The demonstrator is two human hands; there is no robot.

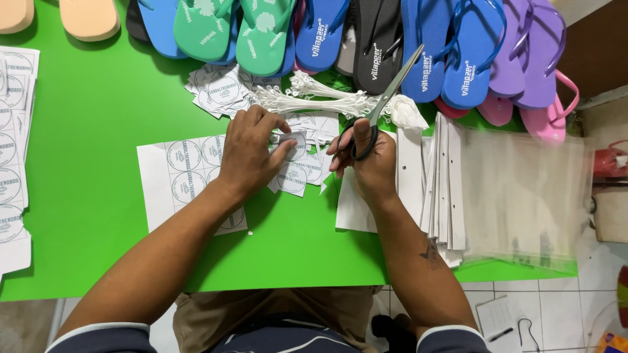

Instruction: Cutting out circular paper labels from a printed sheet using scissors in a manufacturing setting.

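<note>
Your left hand (248, 153) pinches a small cut label (292, 142) between thumb and fingertips, its grip closed on the paper just above the printed sheet (176, 176) on the green bench (91, 131). Your right hand (367, 157) has thumb and fingers through the loops of the scissors (386, 95), grip shut on the handles; the blades point far-right and look nearly closed.

To trim well: feed the label into the blades by turning the paper, not the scissors, and follow the printed circle's edge.

Around, left to right: more label sheets (13, 150) at the left edge; loose cut labels (219, 88) far of your hand; a bundle of white plastic ties (307, 101) just beyond the fingers; clear bags (517, 189) with white headers at right; flip-flops (320, 33) along the far edge. The ties and cut labels crowd the cutting spot.
</note>
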